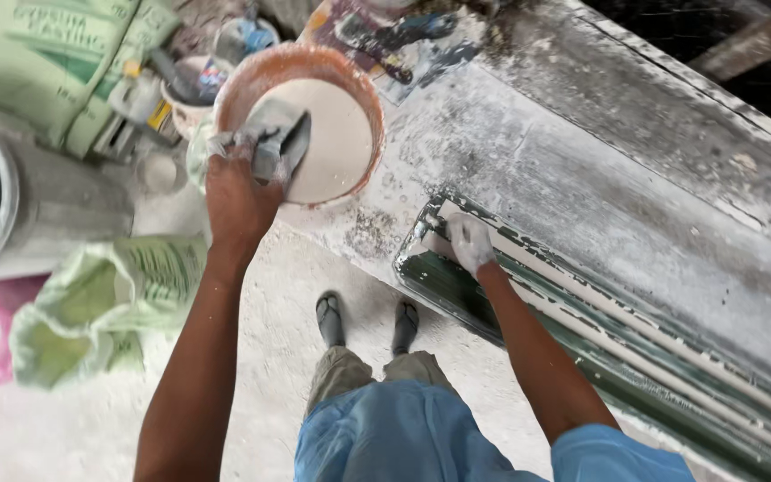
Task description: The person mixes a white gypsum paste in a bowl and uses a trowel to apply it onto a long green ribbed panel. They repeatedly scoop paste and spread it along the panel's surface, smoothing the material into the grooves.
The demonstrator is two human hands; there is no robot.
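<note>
Blue shirt cloth (pixel 403 442) fills the bottom edge, with two sandalled feet (pixel 368 323) on the dusty floor (pixel 269 295) below. Left hand (pixel 241 192) has its grip closed on a plaster-smeared scraper (pixel 283 143), held over the white plaster in an orange bowl (pixel 363 85) resting on the desk (pixel 528 170) corner. Right hand (pixel 470 243), coated white, presses with fingers curled onto the near end of a long green mould (pixel 582 344) lying along the desk edge; whether it grips anything cannot be told. Green sacks (pixel 109 303) and a grey bucket (pixel 55 205) stand to the left.
</note>
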